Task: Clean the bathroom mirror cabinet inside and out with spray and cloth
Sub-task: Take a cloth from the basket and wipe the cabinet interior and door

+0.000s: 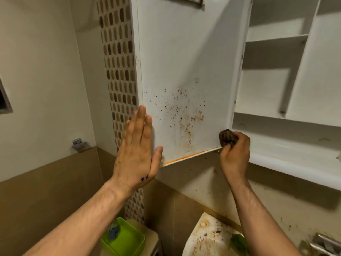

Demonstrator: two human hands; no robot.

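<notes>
Cabinet door (pixel 184 61): right hand (pixel 235 154) grips probable cloth (pixel 227 137).

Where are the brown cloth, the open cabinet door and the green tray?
brown cloth (pixel 227 137): head view, exposed bunched top.
cabinet door (pixel 184 58): head view, clean inner face above the stains.
green tray (pixel 130 241): head view, bare floor.

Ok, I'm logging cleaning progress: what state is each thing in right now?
Cabinet door: open, inner face brown-spotted low down.
Left hand: flat, fingers straight, against the door's free edge.
Right hand: grips the dark cloth at the door's bottom hinge-side corner.
Sink: brown-stained.
</notes>
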